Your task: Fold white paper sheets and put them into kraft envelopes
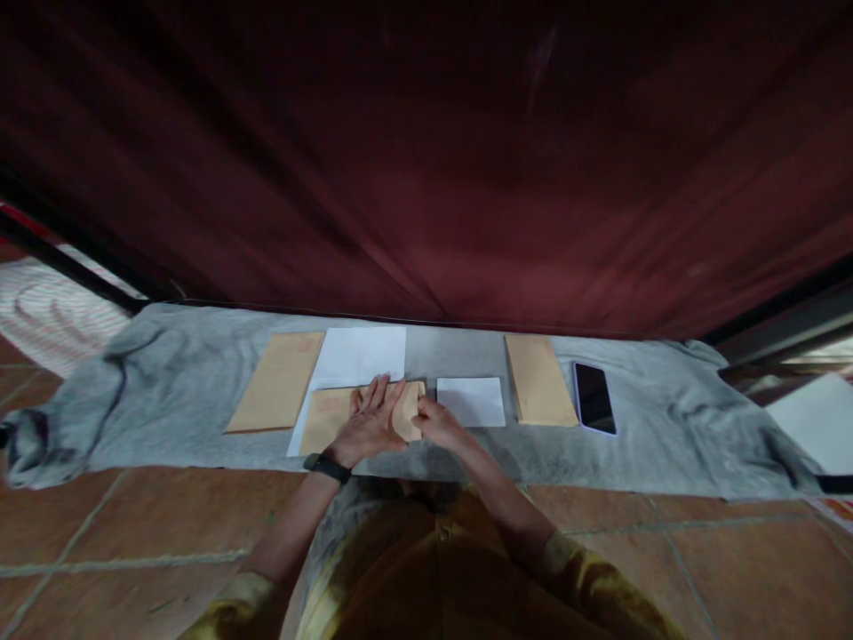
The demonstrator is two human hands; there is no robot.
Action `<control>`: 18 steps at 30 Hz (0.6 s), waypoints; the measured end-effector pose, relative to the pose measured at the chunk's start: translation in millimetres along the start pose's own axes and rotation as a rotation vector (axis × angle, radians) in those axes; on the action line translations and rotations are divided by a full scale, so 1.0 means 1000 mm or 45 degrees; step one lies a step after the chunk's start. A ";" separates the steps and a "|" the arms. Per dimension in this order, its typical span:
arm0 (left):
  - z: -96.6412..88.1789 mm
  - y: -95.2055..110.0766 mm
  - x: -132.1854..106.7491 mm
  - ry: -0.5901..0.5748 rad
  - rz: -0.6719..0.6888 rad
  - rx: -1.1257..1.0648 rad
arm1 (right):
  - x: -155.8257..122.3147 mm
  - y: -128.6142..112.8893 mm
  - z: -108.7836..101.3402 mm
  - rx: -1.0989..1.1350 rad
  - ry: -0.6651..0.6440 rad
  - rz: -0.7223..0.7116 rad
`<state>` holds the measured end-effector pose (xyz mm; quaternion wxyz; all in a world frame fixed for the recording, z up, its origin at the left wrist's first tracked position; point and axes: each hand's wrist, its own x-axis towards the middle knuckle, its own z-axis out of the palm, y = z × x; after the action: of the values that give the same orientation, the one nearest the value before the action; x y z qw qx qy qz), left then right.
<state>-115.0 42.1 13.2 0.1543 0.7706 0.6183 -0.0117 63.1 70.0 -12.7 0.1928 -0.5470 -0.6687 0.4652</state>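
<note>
My L hand (374, 425) lies flat on the envelope (323, 421), fingers (380, 389) slightly apart; R hand (438, 424) clamps its R end (small white paper (470, 403) near it, phone (594, 399) well R).

The envelopes (326, 422) are tan; papers (363, 351) white; cloth (673, 427) grey; curtain (426, 196) dark red.

On the grey cloth (666, 422) lie brown envelopes (276, 382), white sheets (363, 354) and a phone (594, 399).

Tiled floor (166, 511) and red drape (433, 196) suggest a home.
</note>
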 end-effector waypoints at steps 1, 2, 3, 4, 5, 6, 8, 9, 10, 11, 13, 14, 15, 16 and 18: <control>-0.001 -0.001 0.002 -0.025 0.010 -0.003 | -0.001 0.001 0.001 0.011 0.002 0.007; -0.001 -0.002 0.003 -0.045 0.020 -0.006 | -0.001 0.001 0.001 0.022 0.007 0.016; -0.001 -0.002 0.004 -0.057 0.029 -0.011 | -0.001 0.002 0.001 0.035 0.015 0.026; -0.001 -0.003 0.005 -0.063 0.037 -0.018 | -0.001 0.002 0.001 0.051 0.024 0.037; -0.001 -0.004 0.006 -0.061 0.045 -0.025 | 0.000 0.002 0.000 0.070 0.033 0.047; 0.000 -0.004 0.006 -0.055 0.051 -0.033 | 0.002 0.002 0.000 0.091 0.043 0.055; 0.002 -0.006 0.006 -0.036 0.062 -0.055 | 0.005 0.001 0.001 0.160 0.061 0.071; 0.003 -0.006 0.006 -0.026 0.069 -0.066 | 0.006 0.000 0.002 0.209 0.069 0.080; 0.004 -0.007 0.006 -0.014 0.076 -0.077 | 0.007 -0.001 0.004 0.254 0.074 0.088; 0.005 -0.007 0.005 -0.003 0.084 -0.086 | 0.008 -0.003 0.006 0.312 0.070 0.098; 0.006 -0.008 0.004 0.024 0.095 -0.099 | 0.009 -0.007 0.010 0.503 0.024 0.139; 0.006 -0.008 0.004 0.042 0.102 -0.102 | 0.009 -0.008 0.012 0.626 -0.009 0.163; 0.006 -0.007 0.003 0.062 0.112 -0.102 | 0.010 -0.010 0.015 0.757 -0.037 0.190; 0.006 -0.006 0.002 0.085 0.126 -0.099 | 0.010 -0.011 0.017 0.884 -0.052 0.218; 0.004 -0.005 0.001 0.134 0.152 -0.086 | 0.013 -0.012 0.021 1.043 -0.056 0.257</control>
<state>-119.1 43.2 7.8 0.1479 0.7999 0.5785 0.0591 36.3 73.5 -16.4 0.3334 -0.4777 -0.3757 0.7208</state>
